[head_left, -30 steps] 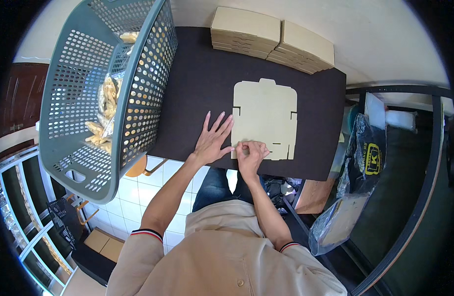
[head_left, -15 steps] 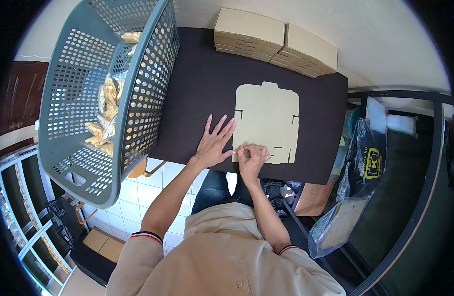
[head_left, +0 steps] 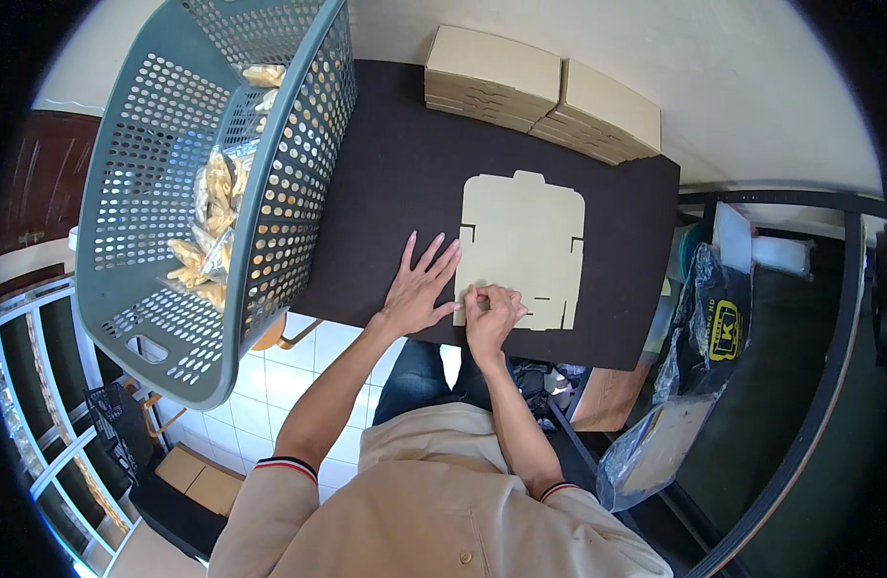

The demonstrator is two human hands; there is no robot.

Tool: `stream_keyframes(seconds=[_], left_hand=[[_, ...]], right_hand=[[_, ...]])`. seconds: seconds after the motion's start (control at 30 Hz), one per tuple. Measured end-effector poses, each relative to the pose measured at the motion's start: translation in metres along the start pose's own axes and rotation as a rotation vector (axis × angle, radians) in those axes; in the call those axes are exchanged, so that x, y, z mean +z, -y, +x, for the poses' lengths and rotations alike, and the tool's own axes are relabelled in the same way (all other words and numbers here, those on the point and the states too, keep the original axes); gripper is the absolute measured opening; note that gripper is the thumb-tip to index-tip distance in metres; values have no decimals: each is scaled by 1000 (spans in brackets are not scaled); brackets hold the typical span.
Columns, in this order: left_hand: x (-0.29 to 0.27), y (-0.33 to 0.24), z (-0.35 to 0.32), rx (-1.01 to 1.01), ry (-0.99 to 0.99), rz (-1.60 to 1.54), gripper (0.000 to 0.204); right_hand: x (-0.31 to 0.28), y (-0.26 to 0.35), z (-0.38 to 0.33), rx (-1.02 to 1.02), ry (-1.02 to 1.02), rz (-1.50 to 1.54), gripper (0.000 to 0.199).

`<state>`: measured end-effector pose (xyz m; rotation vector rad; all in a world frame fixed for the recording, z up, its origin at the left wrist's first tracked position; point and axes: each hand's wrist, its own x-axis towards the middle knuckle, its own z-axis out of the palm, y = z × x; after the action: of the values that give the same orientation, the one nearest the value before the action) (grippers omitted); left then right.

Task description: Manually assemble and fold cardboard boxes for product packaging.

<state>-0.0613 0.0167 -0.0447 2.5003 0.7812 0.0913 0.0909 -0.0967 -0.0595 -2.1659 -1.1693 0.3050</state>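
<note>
While my left hand [head_left: 417, 297] lies spread on the table [head_left: 391, 173] beside the flat cardboard [head_left: 521, 241], my right hand [head_left: 493, 318] sits curled over the sheet's lower-left part; whether it pinches anything, I cannot tell. Light, even pressure should avoid creases.

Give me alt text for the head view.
The right hand curls over the near left corner of a flat cardboard blank on a dark table, the left hand spread at its left edge. Cardboard stacks stand behind; left, a grey basket of bagged items.
</note>
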Motion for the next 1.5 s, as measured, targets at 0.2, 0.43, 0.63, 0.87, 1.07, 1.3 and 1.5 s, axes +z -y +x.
stream_keyframes(seconds=[0.2,0.43,0.63,0.87,1.07,1.3,1.5], left_hand=[[-2,-1,1,-7,2,-14,107],[-2,-2,1,-26,-15,-30,102],[-4,-1,2,-22,8,-20,107],[-5,-2,2,-34,-1,-42,106],[-4,-2,2,-33,-10,-45,105],[-4,-2,1,-23,-23,-29,106],[-2,-2,-1,-7,-3,39,106]], right_hand=[[4,-1,7,18,17,8,13],[7,3,23,2,19,32,12],[13,4,39,0,1,21,12],[19,7,57,13,0,30,11],[25,7,72,15,-1,15,11],[21,12,79,-4,23,18,10],[3,0,34,-86,85,10,10]])
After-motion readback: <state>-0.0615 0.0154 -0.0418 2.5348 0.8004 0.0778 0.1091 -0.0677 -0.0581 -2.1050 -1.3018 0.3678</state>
